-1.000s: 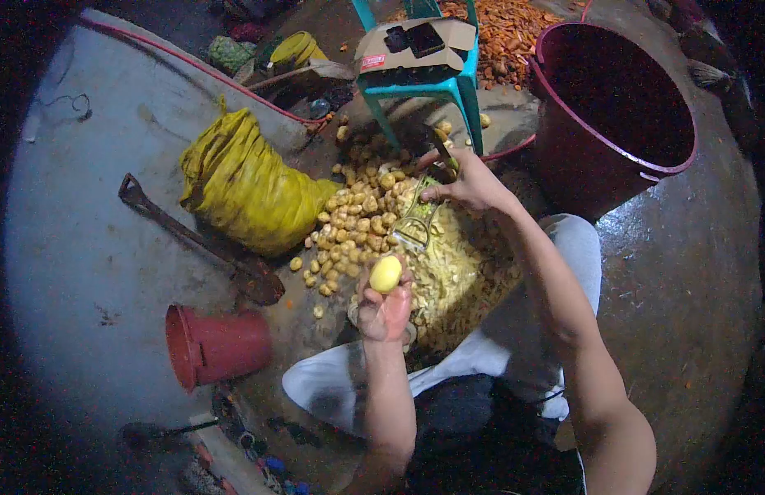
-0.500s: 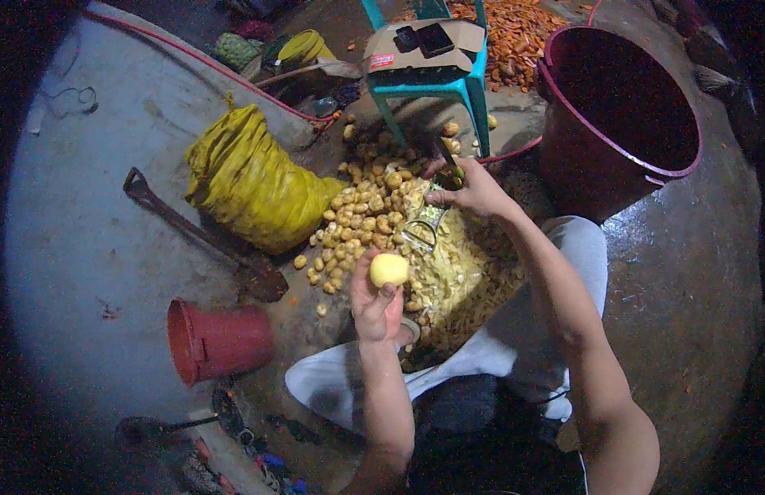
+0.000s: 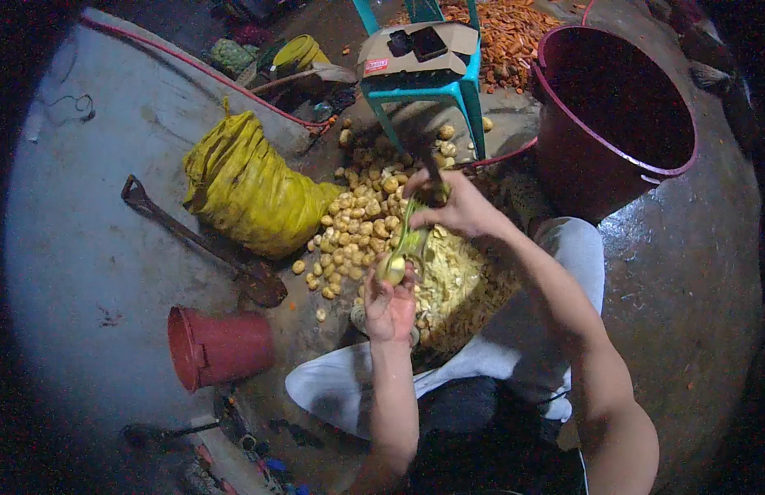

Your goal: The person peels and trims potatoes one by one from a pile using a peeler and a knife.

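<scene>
My left hand [image 3: 389,312], palm up with its fingers curled, holds a pale yellow peeled potato [image 3: 390,269]. In my right hand [image 3: 458,206] is a peeler [image 3: 412,234], its dark handle pointing away from me. The peeler's head reaches down to the potato; motion blur hides whether the blade touches it. A heap of unpeeled potatoes [image 3: 354,224] spreads on the floor beyond my left hand. Below my right hand lies a pile of pale peelings [image 3: 455,276].
A yellow sack [image 3: 254,186], a shovel [image 3: 197,239] and a red bucket [image 3: 234,346] stand or lie at left. A large maroon tub [image 3: 576,157] is at right. Ahead, a teal chair [image 3: 473,107] bears a cardboard box [image 3: 456,62], with orange pieces [image 3: 514,37] behind it.
My right hand has moved left and slightly nearer, bringing the peeler onto or close above the potato. My left hand has shifted slightly right and tilted the potato.
</scene>
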`<state>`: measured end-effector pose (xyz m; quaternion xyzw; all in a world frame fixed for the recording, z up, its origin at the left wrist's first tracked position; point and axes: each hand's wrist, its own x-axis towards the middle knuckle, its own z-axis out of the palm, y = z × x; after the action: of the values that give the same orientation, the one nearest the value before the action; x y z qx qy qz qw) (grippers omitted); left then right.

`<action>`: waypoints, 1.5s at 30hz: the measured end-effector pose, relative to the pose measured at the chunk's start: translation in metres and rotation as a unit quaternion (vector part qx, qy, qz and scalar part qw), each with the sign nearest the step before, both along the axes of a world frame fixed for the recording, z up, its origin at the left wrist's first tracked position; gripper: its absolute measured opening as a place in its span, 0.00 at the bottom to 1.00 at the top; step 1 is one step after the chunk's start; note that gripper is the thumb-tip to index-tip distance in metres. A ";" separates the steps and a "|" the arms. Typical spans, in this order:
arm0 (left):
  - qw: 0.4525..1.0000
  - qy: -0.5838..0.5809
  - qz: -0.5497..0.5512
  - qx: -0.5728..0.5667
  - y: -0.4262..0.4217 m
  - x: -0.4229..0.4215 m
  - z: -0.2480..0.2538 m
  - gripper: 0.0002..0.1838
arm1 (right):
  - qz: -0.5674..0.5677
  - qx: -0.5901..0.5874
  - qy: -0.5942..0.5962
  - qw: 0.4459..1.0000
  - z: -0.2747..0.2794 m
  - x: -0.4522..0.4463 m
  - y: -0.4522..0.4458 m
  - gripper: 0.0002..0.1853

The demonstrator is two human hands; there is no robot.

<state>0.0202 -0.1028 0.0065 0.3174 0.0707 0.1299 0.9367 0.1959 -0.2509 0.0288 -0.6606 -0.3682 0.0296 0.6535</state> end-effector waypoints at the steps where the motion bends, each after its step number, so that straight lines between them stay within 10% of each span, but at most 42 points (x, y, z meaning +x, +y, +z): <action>1: 1.000 0.003 -0.007 -0.008 0.001 0.000 -0.003 0.28 | -0.023 -0.008 -0.041 0.999 0.004 -0.002 0.000 0.23; 7: 0.992 0.015 -0.027 -0.123 0.000 0.000 -0.006 0.31 | -0.088 -0.003 0.029 0.996 -0.010 0.020 -0.004 0.24; 21: 0.982 -0.005 0.024 0.185 -0.002 0.000 -0.003 0.31 | -0.068 -0.118 0.020 0.991 -0.002 0.024 -0.020 0.22; 28: 0.993 0.014 -0.023 -0.118 0.003 0.001 0.010 0.33 | -0.084 -0.108 -0.022 0.990 -0.021 0.028 -0.018 0.27; 45: 0.998 0.066 -0.002 0.002 -0.001 -0.001 0.010 0.31 | -0.086 -0.214 -0.024 0.973 -0.024 0.021 -0.019 0.24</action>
<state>0.0195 -0.1039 0.0168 0.3277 0.1315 0.1069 0.9295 0.2168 -0.2699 0.0046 -0.8150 -0.3107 0.0350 0.4878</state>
